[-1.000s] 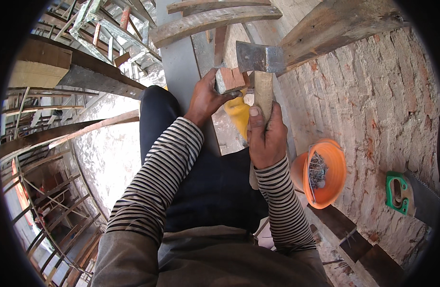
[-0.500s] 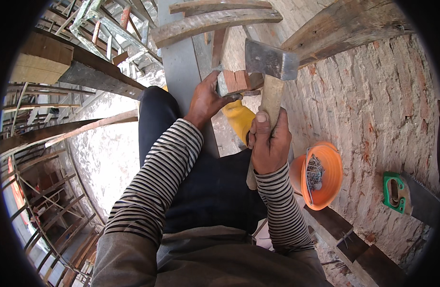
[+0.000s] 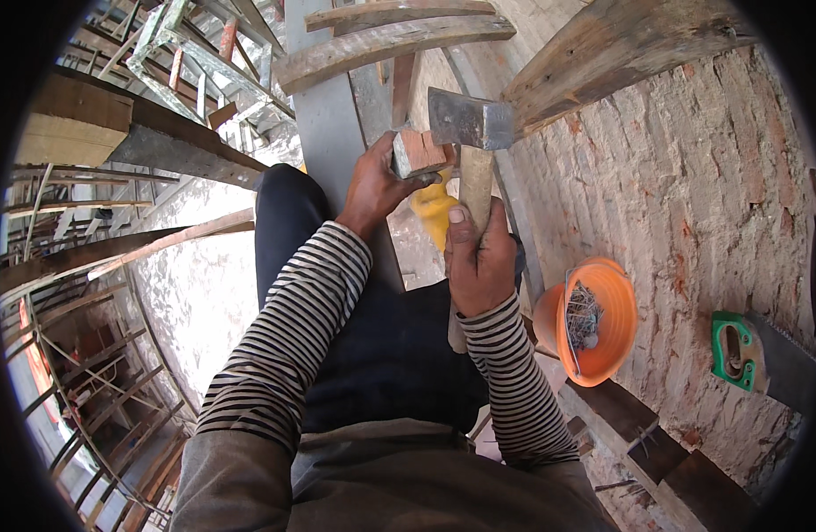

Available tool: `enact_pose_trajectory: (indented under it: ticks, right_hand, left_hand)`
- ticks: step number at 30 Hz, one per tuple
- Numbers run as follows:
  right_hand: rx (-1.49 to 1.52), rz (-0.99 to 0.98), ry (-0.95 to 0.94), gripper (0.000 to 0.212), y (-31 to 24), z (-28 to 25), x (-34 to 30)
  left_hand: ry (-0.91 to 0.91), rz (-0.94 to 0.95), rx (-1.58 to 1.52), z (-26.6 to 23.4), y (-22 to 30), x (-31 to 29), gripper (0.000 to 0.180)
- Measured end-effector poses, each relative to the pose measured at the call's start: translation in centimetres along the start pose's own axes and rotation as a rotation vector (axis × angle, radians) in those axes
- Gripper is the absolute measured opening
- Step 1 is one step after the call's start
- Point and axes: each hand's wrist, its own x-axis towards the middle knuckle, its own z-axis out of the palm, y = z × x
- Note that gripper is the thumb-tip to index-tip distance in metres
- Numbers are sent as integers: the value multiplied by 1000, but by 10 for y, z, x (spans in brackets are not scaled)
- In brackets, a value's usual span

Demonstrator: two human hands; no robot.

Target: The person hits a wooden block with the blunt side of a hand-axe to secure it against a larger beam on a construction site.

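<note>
Nearest, we are looking down past striped sleeves and dark trousers, both lying below the hatchet. We are seeing the right hand grasping the hatchet's wooden handle, its thumb lying along the wood, while the metal head is pointing its blade leftward. Just left of the hatchet, the left hand is gripping a small reddish block between thumb and fingers; the blade is overlapping the block's upper right corner in our view, though we are not managing to tell whether they are touching. Beyond, a yellow object is showing just left of the hatchet's handle. To the hatchet's lower right, an orange bucket is holding nails; farther right, a green-handled saw is showing against a rough brick wall. To the hatchet's upper left, a grey plank is passing beneath a curved beam; farther left, pale frames are standing.
</note>
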Motion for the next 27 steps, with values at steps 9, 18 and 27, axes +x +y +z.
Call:
enact_pose_trajectory:
  ticks: [9, 18, 27]
  right_hand:
    - [-135, -224, 45, 34, 5, -9, 4]
    - [29, 5, 26, 33, 9, -24, -19]
    - [-51, 103, -49, 38, 7, -19, -19]
  left_hand:
    - [-3, -33, 4, 3, -4, -2, 60]
    - [29, -42, -120, -2, -11, 6, 61]
    - [27, -46, -52, -1, -7, 12, 61]
